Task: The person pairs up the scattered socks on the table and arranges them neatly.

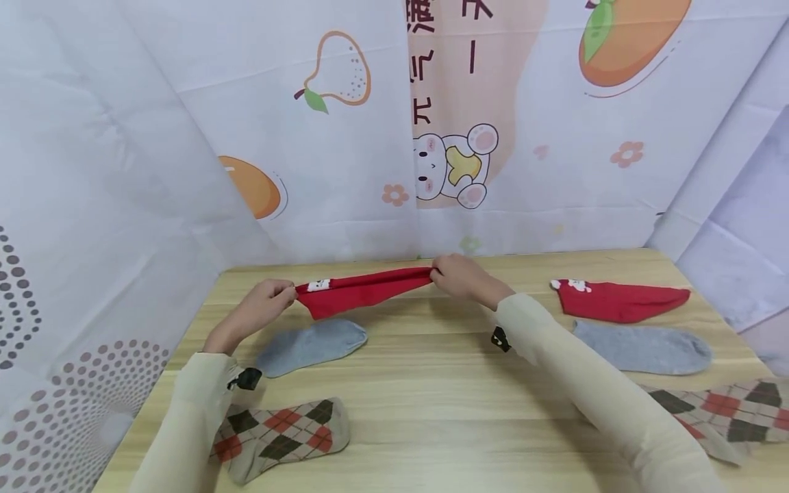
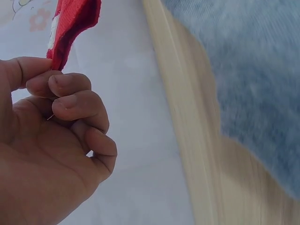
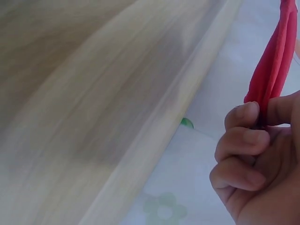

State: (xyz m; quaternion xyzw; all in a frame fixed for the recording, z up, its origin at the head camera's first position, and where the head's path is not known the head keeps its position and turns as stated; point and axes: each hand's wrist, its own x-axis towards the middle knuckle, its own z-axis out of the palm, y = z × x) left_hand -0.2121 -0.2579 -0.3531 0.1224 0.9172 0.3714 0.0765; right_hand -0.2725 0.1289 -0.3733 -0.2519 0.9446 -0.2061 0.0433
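A red sock with a white patch is stretched between both hands near the table's back edge. My left hand pinches its left end between thumb and fingertips, beside the white patch. At the other end my right hand pinches the sock's narrow tip. In the left wrist view the red cloth rises from the thumb and forefinger; in the right wrist view the folded red tip sits in the fingers. A grey-blue sock lies on the table just below the left hand.
An argyle sock lies at the front left, partly behind the left sleeve. To the right lie another red sock, another grey-blue sock and an argyle sock partly behind the right sleeve. A printed curtain stands behind the wooden table.
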